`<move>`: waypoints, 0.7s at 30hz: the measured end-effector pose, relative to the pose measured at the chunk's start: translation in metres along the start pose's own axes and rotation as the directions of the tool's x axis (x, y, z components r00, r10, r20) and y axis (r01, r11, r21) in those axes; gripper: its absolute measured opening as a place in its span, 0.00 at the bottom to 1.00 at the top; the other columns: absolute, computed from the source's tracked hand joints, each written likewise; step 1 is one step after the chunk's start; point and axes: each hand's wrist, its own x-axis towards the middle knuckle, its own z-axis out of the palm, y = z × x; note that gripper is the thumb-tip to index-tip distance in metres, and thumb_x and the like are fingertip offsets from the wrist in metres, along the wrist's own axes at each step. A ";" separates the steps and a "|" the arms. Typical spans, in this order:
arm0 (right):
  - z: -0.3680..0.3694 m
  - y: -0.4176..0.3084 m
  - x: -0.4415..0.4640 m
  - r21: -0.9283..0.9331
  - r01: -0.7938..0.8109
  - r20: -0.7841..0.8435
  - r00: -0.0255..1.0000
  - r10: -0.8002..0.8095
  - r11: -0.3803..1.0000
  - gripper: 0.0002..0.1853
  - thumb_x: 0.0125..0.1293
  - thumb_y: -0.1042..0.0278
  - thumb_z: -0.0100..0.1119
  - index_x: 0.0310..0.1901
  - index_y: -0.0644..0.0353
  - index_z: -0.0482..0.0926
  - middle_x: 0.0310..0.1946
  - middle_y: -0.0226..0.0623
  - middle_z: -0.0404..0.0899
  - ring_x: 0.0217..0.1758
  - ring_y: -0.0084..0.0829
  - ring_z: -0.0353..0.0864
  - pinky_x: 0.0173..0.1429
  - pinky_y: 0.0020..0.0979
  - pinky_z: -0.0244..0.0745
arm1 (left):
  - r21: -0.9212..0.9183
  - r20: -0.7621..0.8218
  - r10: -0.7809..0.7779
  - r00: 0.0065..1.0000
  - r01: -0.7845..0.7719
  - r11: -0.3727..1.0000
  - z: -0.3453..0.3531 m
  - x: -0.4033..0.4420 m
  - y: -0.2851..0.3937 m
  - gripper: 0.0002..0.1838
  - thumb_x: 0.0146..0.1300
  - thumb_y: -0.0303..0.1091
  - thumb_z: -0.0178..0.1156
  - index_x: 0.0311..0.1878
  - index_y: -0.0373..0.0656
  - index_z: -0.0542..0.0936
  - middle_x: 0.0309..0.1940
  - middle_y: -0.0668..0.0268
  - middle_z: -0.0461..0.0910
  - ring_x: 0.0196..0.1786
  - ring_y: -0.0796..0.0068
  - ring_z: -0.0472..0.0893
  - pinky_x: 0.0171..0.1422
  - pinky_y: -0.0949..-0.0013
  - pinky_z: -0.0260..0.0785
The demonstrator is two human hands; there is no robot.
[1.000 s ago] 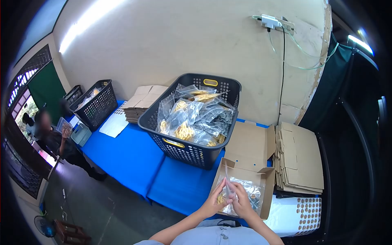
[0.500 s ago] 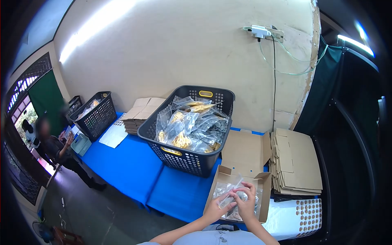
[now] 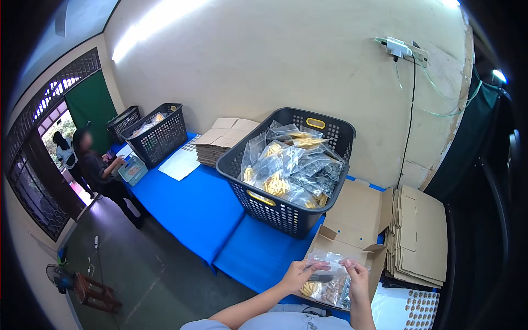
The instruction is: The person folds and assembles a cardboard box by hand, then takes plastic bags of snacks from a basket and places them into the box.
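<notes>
My left hand (image 3: 300,275) and my right hand (image 3: 357,276) pinch the upper edge of a clear plastic bag (image 3: 332,260) between thumb and fingers. A dark grey piece shows by my left fingers; whether it is inside the bag I cannot tell. The bag is held over an open cardboard box (image 3: 377,259) at the table's front edge. Inside the box, under the hands, lie clear packets with yellow pieces (image 3: 309,289), pinkish-brown pieces (image 3: 331,291) and dark pieces. My hands and the bag partly cover them.
A black basket (image 3: 286,217) full of clear packets stands behind the box on the blue table (image 3: 181,203). Flat cardboard stacks (image 3: 421,236) lie right and left. A sticker sheet (image 3: 421,308) lies right. Farther left are more baskets (image 3: 159,135) and a person (image 3: 104,170).
The view has turned left, so the scene shifts right. My hands have moved apart, and the bag is now stretched flat between them. The far person's hands have lowered toward a bluish container.
</notes>
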 end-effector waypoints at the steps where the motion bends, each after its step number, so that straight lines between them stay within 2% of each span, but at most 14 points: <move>1: -0.003 -0.004 0.000 0.003 -0.036 0.021 0.999 0.036 0.999 0.11 0.66 0.65 0.60 0.37 0.66 0.84 0.38 0.39 0.81 0.45 0.28 0.78 0.56 0.30 0.69 | -0.051 0.081 -0.035 0.996 0.039 0.998 -0.004 0.001 0.002 0.18 0.73 0.39 0.49 0.54 0.35 0.78 0.48 0.58 0.82 0.56 0.72 0.77 0.69 0.65 0.61; 3: -0.006 -0.008 0.001 0.002 -0.071 0.035 0.997 0.071 0.997 0.14 0.69 0.62 0.56 0.39 0.67 0.83 0.37 0.39 0.83 0.45 0.28 0.79 0.56 0.30 0.70 | -0.120 0.114 -0.050 0.992 0.063 0.991 -0.012 0.005 -0.002 0.20 0.74 0.40 0.46 0.58 0.35 0.75 0.50 0.58 0.81 0.58 0.72 0.76 0.69 0.65 0.61; 5: -0.007 -0.011 0.002 0.105 -0.018 -0.001 1.000 0.019 0.994 0.17 0.71 0.60 0.52 0.43 0.68 0.82 0.38 0.42 0.83 0.49 0.31 0.80 0.56 0.33 0.73 | -0.188 0.151 -0.058 0.987 0.086 0.978 -0.015 0.008 -0.002 0.22 0.75 0.42 0.43 0.61 0.34 0.71 0.53 0.57 0.79 0.59 0.72 0.74 0.69 0.66 0.61; 7: -0.006 -0.017 0.002 0.065 0.044 -0.065 0.997 -0.040 0.997 0.17 0.72 0.60 0.51 0.45 0.68 0.81 0.41 0.45 0.83 0.51 0.32 0.80 0.58 0.35 0.73 | 0.015 -0.144 0.120 0.982 -0.119 0.993 -0.016 0.012 0.007 0.23 0.75 0.41 0.44 0.65 0.36 0.67 0.56 0.58 0.77 0.62 0.70 0.72 0.70 0.65 0.59; 9: -0.004 -0.013 0.001 0.020 0.105 -0.135 0.986 -0.102 0.994 0.18 0.72 0.60 0.50 0.47 0.68 0.80 0.43 0.47 0.82 0.53 0.34 0.79 0.59 0.36 0.74 | 0.044 -0.058 0.073 0.996 -0.071 0.997 -0.016 0.014 -0.004 0.24 0.74 0.41 0.46 0.67 0.37 0.66 0.61 0.59 0.73 0.67 0.67 0.67 0.73 0.64 0.54; 11: 0.003 0.008 0.000 -0.055 0.257 0.009 0.967 -0.256 0.965 0.19 0.74 0.60 0.46 0.52 0.70 0.77 0.48 0.48 0.80 0.53 0.36 0.79 0.63 0.37 0.70 | 0.204 0.134 0.200 0.970 -0.225 0.953 -0.001 0.013 -0.002 0.31 0.68 0.41 0.57 0.70 0.39 0.62 0.68 0.56 0.63 0.71 0.63 0.63 0.74 0.63 0.51; 12: 0.008 0.006 -0.001 -0.175 0.309 0.154 0.946 -0.284 0.935 0.18 0.73 0.64 0.46 0.56 0.69 0.74 0.55 0.51 0.75 0.58 0.40 0.76 0.66 0.37 0.66 | 0.238 0.181 0.206 0.962 -0.246 0.939 0.008 0.011 0.002 0.38 0.64 0.43 0.61 0.72 0.40 0.56 0.73 0.57 0.55 0.73 0.63 0.58 0.75 0.63 0.47; 13: 0.017 -0.004 -0.002 -0.179 0.313 0.145 0.946 -0.290 0.933 0.18 0.73 0.64 0.46 0.56 0.69 0.74 0.55 0.51 0.75 0.58 0.40 0.76 0.66 0.37 0.66 | 0.234 0.192 0.209 0.959 -0.252 0.939 0.015 0.012 -0.004 0.38 0.64 0.43 0.61 0.72 0.40 0.56 0.73 0.57 0.55 0.73 0.63 0.58 0.75 0.63 0.47; 15: 0.031 -0.026 -0.006 -0.353 0.546 0.329 0.832 -0.446 0.759 0.18 0.70 0.65 0.50 0.57 0.65 0.75 0.59 0.51 0.71 0.63 0.41 0.70 0.68 0.37 0.62 | 0.073 0.083 0.249 0.965 -0.255 0.964 0.029 0.012 -0.012 0.43 0.62 0.45 0.63 0.74 0.41 0.51 0.74 0.59 0.51 0.72 0.65 0.59 0.74 0.65 0.51; 16: 0.028 -0.019 -0.005 -0.380 0.478 0.322 0.871 -0.371 0.792 0.22 0.65 0.64 0.58 0.59 0.62 0.73 0.59 0.51 0.67 0.64 0.41 0.68 0.66 0.38 0.62 | -0.103 0.001 0.162 0.987 -0.161 0.982 0.035 0.009 -0.003 0.35 0.65 0.43 0.60 0.71 0.39 0.60 0.69 0.58 0.62 0.67 0.69 0.66 0.70 0.68 0.57; 17: 0.026 -0.014 -0.003 -0.389 0.477 0.311 0.873 -0.375 0.788 0.22 0.65 0.64 0.58 0.59 0.62 0.73 0.59 0.51 0.67 0.64 0.41 0.68 0.66 0.38 0.62 | -0.108 0.015 0.163 0.986 -0.161 0.981 0.033 0.010 -0.005 0.35 0.65 0.43 0.60 0.71 0.39 0.60 0.69 0.58 0.62 0.67 0.69 0.66 0.70 0.68 0.57; 19: 0.032 -0.015 -0.002 -0.552 0.360 -0.048 0.887 -0.460 0.752 0.30 0.57 0.65 0.66 0.62 0.62 0.69 0.57 0.51 0.67 0.61 0.39 0.69 0.63 0.37 0.65 | -0.053 0.089 -0.035 0.995 0.040 0.998 0.028 0.012 -0.001 0.24 0.69 0.40 0.56 0.64 0.37 0.71 0.61 0.58 0.74 0.61 0.74 0.72 0.65 0.71 0.63; 20: 0.034 -0.021 0.000 -0.493 0.339 -0.182 0.860 -0.476 0.801 0.33 0.50 0.68 0.73 0.58 0.65 0.69 0.52 0.48 0.72 0.56 0.34 0.72 0.59 0.33 0.67 | -0.026 0.000 0.027 1.000 -0.027 0.999 0.033 0.011 0.003 0.18 0.71 0.37 0.53 0.56 0.35 0.77 0.50 0.61 0.81 0.55 0.75 0.77 0.63 0.72 0.65; 21: 0.023 -0.013 0.006 -0.499 0.341 -0.193 0.853 -0.485 0.797 0.33 0.50 0.68 0.73 0.58 0.65 0.69 0.52 0.48 0.72 0.56 0.34 0.72 0.59 0.33 0.67 | -0.027 0.016 0.033 0.999 -0.033 0.999 0.033 0.012 0.005 0.18 0.71 0.37 0.53 0.56 0.35 0.77 0.50 0.61 0.81 0.55 0.75 0.77 0.63 0.72 0.65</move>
